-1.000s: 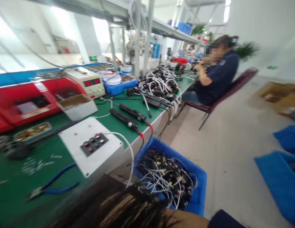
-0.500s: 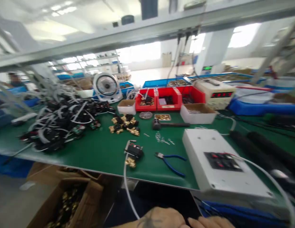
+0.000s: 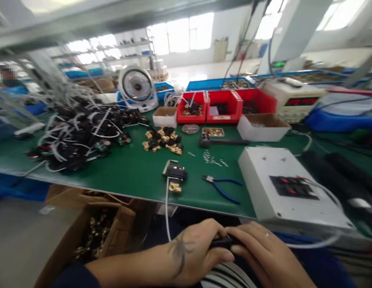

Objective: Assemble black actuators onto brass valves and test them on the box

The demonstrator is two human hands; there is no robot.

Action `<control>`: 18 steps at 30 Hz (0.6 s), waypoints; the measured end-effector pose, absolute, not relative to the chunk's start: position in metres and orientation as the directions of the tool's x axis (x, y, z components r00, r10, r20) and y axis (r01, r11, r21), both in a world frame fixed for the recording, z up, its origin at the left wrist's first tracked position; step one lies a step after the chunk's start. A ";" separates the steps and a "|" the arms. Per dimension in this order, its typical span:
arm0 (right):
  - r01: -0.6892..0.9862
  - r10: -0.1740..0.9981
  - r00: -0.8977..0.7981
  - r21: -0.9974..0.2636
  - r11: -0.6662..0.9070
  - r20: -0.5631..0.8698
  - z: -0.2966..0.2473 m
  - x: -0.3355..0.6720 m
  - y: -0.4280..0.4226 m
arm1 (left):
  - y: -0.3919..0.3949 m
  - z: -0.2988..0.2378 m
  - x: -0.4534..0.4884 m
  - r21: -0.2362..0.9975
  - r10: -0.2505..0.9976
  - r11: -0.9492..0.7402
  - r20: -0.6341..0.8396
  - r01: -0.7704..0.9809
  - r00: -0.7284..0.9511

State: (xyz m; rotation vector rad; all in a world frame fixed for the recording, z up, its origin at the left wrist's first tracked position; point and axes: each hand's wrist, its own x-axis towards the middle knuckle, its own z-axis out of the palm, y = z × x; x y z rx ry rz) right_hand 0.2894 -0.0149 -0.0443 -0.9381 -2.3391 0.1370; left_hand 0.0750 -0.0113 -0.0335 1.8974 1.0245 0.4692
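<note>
Close to my body, below the table's front edge, my left hand (image 3: 198,248) pinches a small black part (image 3: 221,242) between thumb and fingers. My right hand (image 3: 264,250) closes on the same part from the other side; its exact kind is mostly covered by my fingers. On the table ahead lies a black unit with a brass fitting (image 3: 175,187), with a white cable (image 3: 167,214) running down over the edge. Blue-handled cutting pliers (image 3: 225,190) rest to its right, their handles apart. Small wire clips (image 3: 207,157) are scattered behind the pliers.
A grey-white box with black terminals (image 3: 265,168) stands at right. Further back are a hammer (image 3: 223,141), brass-and-black fittings (image 3: 163,140), red bins (image 3: 223,116), a fan (image 3: 137,86) and a power supply (image 3: 294,98). Cabled parts (image 3: 81,136) pile up at left. A carton (image 3: 120,228) sits below.
The view has tilted down, so the tabletop sits higher in the picture. My two hands have come further into view, with the black part between them.
</note>
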 end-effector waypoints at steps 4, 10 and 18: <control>0.599 0.696 -0.521 -0.370 0.710 0.494 -0.014 0.278 -0.013 | -0.012 -0.032 0.074 0.733 0.787 -0.491 0.142 0.471 0.600; 0.598 0.724 -0.529 -0.411 0.688 0.442 -0.008 0.277 -0.016 | -0.013 -0.027 0.078 0.691 0.778 -0.542 0.197 0.479 0.596; 0.607 0.627 -0.582 -0.237 0.759 0.517 -0.007 0.287 -0.021 | -0.012 -0.020 0.076 0.938 0.760 -0.062 -0.177 0.341 0.625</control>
